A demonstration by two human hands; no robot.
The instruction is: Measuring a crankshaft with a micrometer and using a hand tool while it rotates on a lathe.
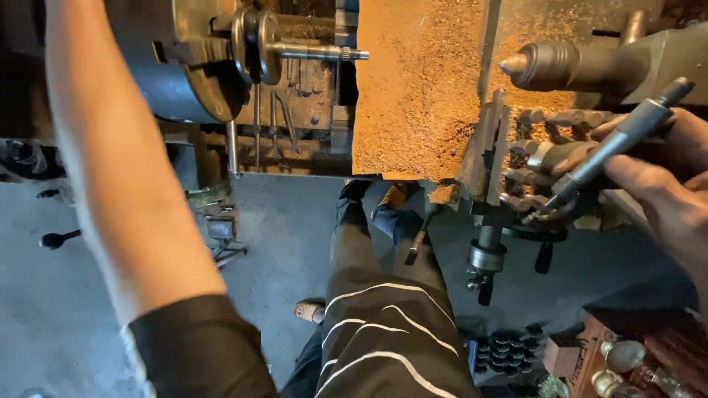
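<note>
Head view: right hand (pixel 660 173) is gripping a grey wrench handle (pixel 623 140) at the right edge, over the tool post (pixel 549 158); left arm is reaching past the upper left, its hand's state I cannot tell.

Open at centre frame between chuck shaft (pixel 310 51) and tailstock centre (pixel 542 65), over the chip-strewn carriage (pixel 417 88). Blocked at right by tool post bolts (pixel 549 140); at left by forearm (pixel 118 162).

L arm (pixel 125 169) bare to above the elbow, then a black short sleeve (pixel 195 346) w/ pale edge at the cuff. R hand (pixel 656 177) bare, no glove. Dark trousers (pixel 383 339) w/ thin white curved stripes. Sandal (pixel 310 311) on one foot, toes showing.
</note>
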